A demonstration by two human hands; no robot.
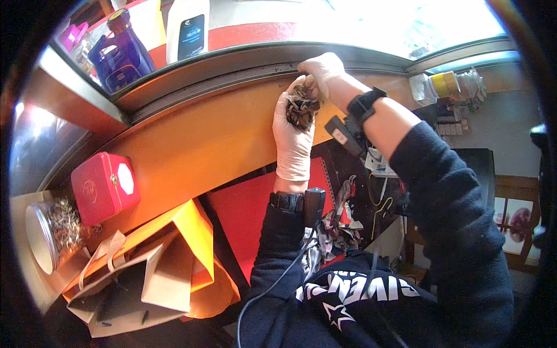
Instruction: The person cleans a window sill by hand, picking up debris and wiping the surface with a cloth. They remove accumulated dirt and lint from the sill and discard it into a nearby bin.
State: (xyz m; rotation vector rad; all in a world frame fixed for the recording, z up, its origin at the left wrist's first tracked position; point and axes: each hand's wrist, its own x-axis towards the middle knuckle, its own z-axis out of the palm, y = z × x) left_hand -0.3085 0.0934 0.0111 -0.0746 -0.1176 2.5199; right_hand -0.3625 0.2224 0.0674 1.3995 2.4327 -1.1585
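My left hand (pixel 296 135), in a pale thin glove, is raised with its palm up over the orange-brown window sill (pixel 209 143). It is closed around a crumpled, dirty grey-brown wad (pixel 301 106), which could be cloth or paper. Just above and to the right, my gloved right hand (pixel 324 71) is bent over beside the wad, its fingertips close to the metal window frame (pixel 243 74). Whether it pinches anything is hidden. Both wrists carry black straps with small devices.
A red tin box (pixel 102 187), a lidded jar (pixel 56 230) and paper bags (pixel 174 265) stand at left. Beyond the frame are a blue bottle (pixel 124 56) and white bottle (pixel 191 35). Jars (pixel 448 85) stand right. Crumpled cloths (pixel 339 226) and a cable (pixel 278 282) lie near my body.
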